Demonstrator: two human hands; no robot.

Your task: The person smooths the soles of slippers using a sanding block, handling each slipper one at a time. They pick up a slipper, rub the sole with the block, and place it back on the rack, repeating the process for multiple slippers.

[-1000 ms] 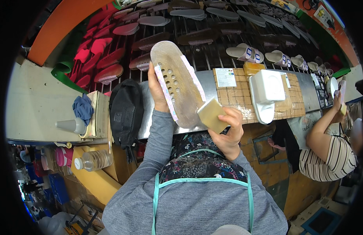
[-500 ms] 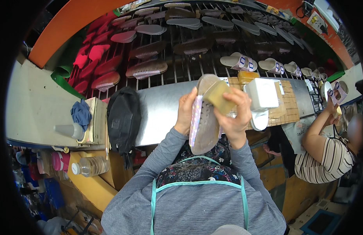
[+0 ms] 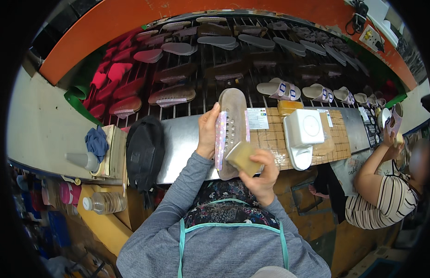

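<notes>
My left hand (image 3: 207,133) grips the left side of a greyish-brown shoe last (image 3: 233,103), held upright over the counter's front edge. Small holes run down the middle of the last. A shiny pinkish strap (image 3: 220,141) wraps its sides. Between the thumb and fingers of my right hand (image 3: 261,180) is a flat yellowish block (image 3: 244,158), its material unclear. It lies over the lower part of the last, its left edge at the face with the holes.
A conveyor of rods (image 3: 210,99) carries lasts, grey soles and sandals. On the counter (image 3: 182,134) are a black bag (image 3: 145,148), a white container (image 3: 304,132) and a gridded board (image 3: 270,143). At the right, a person in a striped top (image 3: 386,199) handles a sandal.
The yellowish block and my right hand have moved down from the upper part of the last to its lower end. The last has shifted slightly left and stands more upright.
</notes>
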